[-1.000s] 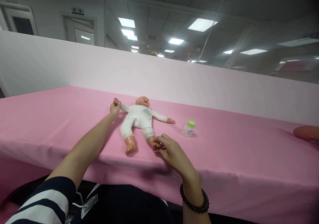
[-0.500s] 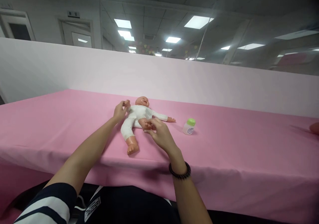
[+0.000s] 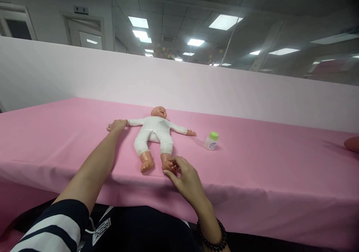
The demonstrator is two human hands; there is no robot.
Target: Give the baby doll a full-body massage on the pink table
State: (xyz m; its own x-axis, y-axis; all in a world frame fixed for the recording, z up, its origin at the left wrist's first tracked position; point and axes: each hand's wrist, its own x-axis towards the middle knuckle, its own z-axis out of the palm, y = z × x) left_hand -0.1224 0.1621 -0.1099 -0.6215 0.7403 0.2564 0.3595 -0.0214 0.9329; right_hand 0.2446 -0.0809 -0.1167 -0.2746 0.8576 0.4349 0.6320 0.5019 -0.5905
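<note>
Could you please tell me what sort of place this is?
Probably an indoor training room: a doll lies on a long pink-covered table, with panel lights and a door visible above the white partition.

Our pink-draped worktop (image 3: 266,166), doll (image 3: 156,126) lying between our left hand (image 3: 117,125) and right hand (image 3: 187,178), upright green-capped bottle (image 3: 211,141) beyond the latter, cut-off reddish-brown object (image 3: 352,144) farther right.

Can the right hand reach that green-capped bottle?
Probably yes: the bottle stands not far beyond the right hand, and nothing seems to block the way, though that hand holds the doll's foot.
</note>
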